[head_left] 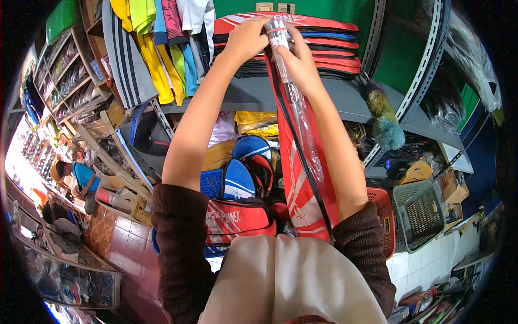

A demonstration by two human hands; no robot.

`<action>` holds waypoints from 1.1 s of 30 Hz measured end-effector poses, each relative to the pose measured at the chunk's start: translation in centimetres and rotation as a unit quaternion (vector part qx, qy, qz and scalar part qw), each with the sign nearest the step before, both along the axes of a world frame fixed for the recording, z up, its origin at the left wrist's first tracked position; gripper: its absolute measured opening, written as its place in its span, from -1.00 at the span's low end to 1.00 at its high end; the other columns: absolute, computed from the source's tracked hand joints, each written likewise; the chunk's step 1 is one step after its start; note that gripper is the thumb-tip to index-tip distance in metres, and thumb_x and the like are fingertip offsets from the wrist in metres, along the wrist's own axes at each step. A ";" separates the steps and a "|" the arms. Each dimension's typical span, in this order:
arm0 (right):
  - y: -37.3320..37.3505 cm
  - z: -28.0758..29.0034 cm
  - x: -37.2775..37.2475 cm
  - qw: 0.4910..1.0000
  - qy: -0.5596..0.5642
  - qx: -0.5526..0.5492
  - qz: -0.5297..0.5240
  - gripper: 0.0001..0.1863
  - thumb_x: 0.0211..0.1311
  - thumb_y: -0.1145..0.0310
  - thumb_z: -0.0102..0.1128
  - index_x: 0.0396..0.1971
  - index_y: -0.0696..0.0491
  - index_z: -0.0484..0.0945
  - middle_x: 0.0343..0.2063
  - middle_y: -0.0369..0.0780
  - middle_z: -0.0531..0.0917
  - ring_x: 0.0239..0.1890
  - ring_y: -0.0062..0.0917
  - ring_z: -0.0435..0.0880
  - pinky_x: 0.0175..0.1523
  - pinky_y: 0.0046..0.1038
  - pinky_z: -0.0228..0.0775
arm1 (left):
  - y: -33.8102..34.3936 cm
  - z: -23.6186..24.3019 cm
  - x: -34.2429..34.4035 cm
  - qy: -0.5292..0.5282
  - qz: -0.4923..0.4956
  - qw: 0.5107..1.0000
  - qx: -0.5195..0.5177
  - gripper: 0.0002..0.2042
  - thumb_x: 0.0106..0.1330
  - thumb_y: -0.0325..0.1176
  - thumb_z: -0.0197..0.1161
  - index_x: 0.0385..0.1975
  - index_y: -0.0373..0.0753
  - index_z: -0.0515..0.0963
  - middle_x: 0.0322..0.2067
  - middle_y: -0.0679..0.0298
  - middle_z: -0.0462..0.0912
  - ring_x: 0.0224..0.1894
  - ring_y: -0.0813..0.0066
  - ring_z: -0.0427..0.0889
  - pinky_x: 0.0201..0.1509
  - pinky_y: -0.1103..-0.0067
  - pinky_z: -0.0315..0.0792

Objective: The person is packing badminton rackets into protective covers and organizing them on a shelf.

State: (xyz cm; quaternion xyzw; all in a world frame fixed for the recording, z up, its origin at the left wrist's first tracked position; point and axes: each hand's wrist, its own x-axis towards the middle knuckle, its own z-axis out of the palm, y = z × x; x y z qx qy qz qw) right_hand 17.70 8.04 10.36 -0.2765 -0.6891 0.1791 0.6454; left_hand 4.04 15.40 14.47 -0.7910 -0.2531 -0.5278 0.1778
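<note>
"Where's everything?"

"The grey shelf [249,93] crosses twelve o'clock, bearing stacked red bags [335,53]. The long red bag [290,167] runs from twelve towards five, clear plastic [308,135] lying along it."

"And the hands?"

"Both at twelve. The left hand [249,40] curls narrow on the bag's top end; the right hand [298,62] grips just below, thumb in front."

"Any advice?"

"I'd steady that end and handle the plastic gently, so it doesn't tear."
</note>
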 end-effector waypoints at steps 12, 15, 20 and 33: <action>0.3 -3.0 1.9 0.978 -0.150 -0.101 -0.107 -0.33 0.00 0.18 0.08 0.16 -0.07 0.09 -0.23 0.12 0.55 -0.10 -0.01 0.53 -0.02 -0.22 0.32 | -0.3 -5.0 1.1 -0.052 -0.036 0.983 -0.170 -0.80 -0.01 -0.41 0.04 -0.41 -0.29 0.56 -0.45 -0.04 0.58 -0.32 -0.02 0.56 -0.21 0.27 0.44; 0.5 -3.7 1.5 0.982 -0.134 -0.099 -0.093 -0.37 -0.02 0.19 0.14 0.07 0.00 0.14 -0.22 0.11 0.54 -0.09 0.01 0.52 -0.02 -0.22 0.32 | -0.2 -6.4 0.9 -0.060 -0.018 0.982 -0.178 -0.78 -0.01 -0.42 0.04 -0.38 -0.30 0.56 -0.45 -0.01 0.59 -0.32 0.00 0.58 -0.21 0.28 0.44; 2.4 -6.9 1.7 0.998 -0.012 -0.059 0.009 -0.50 0.02 0.41 0.16 -0.01 0.04 0.20 -0.27 -0.12 0.51 -0.21 -0.42 0.50 -0.10 -0.43 0.33 | 0.2 -9.6 2.0 -0.035 -0.010 0.977 -0.210 -0.78 -0.03 -0.49 0.07 -0.34 -0.31 0.52 -0.30 0.00 0.57 -0.20 0.00 0.54 -0.13 0.29 0.42; 1.5 -5.7 2.3 0.979 -0.179 -0.096 -0.001 -0.51 -0.03 0.44 0.18 -0.05 0.04 0.24 -0.39 -0.20 0.51 -0.38 -0.58 0.48 -0.30 -0.51 0.32 | -0.8 -12.4 0.9 -0.106 -0.158 0.933 -0.307 -0.55 -0.02 -0.42 0.26 -0.08 -0.38 0.38 -0.23 -0.07 0.58 -0.15 0.09 0.59 -0.10 0.40 0.42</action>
